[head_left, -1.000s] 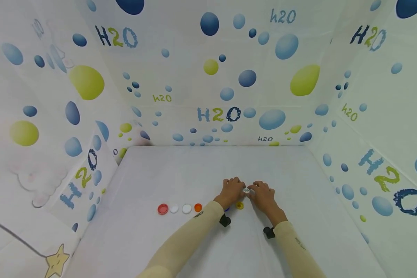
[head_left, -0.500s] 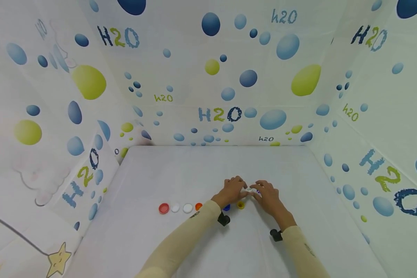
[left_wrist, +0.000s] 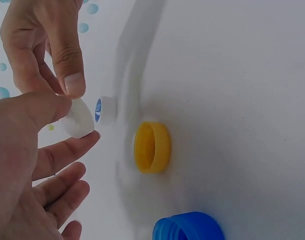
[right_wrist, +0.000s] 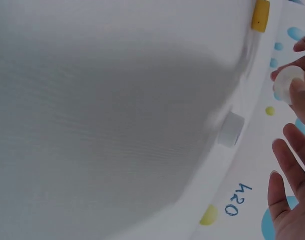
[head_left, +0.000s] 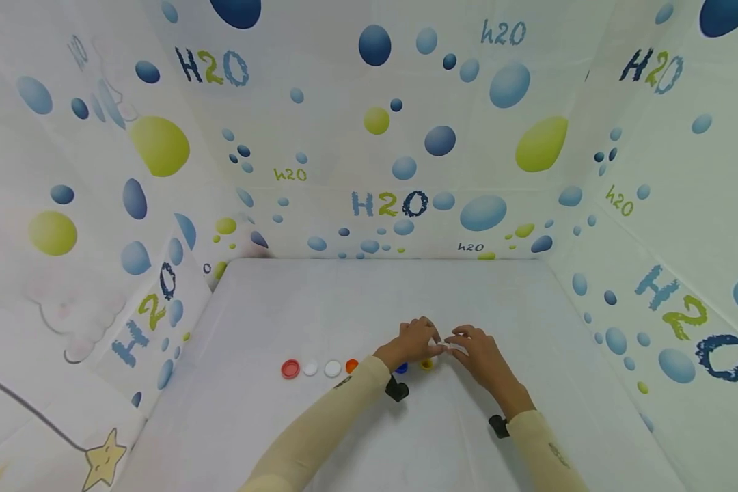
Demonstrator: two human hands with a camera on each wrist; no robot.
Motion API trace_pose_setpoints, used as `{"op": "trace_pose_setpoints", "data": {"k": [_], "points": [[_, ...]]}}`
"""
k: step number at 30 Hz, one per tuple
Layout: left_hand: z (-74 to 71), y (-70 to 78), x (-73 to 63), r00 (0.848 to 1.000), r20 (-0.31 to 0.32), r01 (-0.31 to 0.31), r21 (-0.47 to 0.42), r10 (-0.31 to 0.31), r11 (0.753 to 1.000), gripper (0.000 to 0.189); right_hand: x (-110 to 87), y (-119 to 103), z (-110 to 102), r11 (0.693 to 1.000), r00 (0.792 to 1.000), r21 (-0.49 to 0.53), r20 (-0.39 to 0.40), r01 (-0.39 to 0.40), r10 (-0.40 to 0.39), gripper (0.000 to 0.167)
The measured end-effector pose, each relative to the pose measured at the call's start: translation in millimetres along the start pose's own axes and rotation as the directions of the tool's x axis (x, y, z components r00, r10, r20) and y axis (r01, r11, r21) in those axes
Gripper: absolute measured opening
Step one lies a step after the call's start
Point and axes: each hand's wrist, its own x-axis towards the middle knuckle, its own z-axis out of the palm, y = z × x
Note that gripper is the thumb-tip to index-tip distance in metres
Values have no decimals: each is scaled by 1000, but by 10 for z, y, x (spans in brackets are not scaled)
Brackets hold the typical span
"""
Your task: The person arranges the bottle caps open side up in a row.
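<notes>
A white bottle cap [left_wrist: 78, 120] is held up between both hands, its flat side turned toward the right wrist camera. My left hand [head_left: 413, 343] pinches it between thumb and index finger, the other fingers spread loosely below. From the opposite side my right hand [head_left: 481, 357] has its thumb on the cap's edge; where its index finger touches is partly hidden. On the table close by are a yellow cap [left_wrist: 152, 147], a blue cap [left_wrist: 190, 227] and a small white cap with blue inside [left_wrist: 106, 111]. In the head view my right hand hides that small cap.
Along the table to the left lie a red cap [head_left: 290, 369], a white cap [head_left: 310, 367], another white cap [head_left: 333, 368] and an orange cap [head_left: 352, 366] partly covered by my left sleeve. White walls with printed bubbles enclose the white table [head_left: 344, 294] behind and at the sides.
The held cap has shifted slightly right and toward me. My right hand and forearm have moved to the right. The small white-and-blue cap, partly seen half a second ago, is now covered.
</notes>
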Motion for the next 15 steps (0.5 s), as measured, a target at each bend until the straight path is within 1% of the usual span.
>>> {"op": "trace_pose_setpoints", "data": {"k": [2,5,8,11,14,15], "points": [[-3,-2,-6,1000,6,0,-8,0,1000,38,-14,0,3,1000,1000,3,-24,14,-14,25],[11,-12,-7,1000,16,7,-36,-7,999,43,-42,14,24,999,996,16,-81,48,-47,22],[38,-12,-15,999,28,20,-55,-19,998,47,-76,11,57,998,993,44,-108,51,-46,21],[65,3,-29,999,33,18,-69,-16,997,47,-112,-21,76,995,996,95,-88,0,8,19],[79,28,-45,1000,21,-7,-58,8,998,46,-131,-66,79,984,995,163,-58,-68,79,17],[87,34,-47,1000,11,-19,-42,19,999,44,-134,-81,73,978,993,185,-45,-94,104,16]]}}
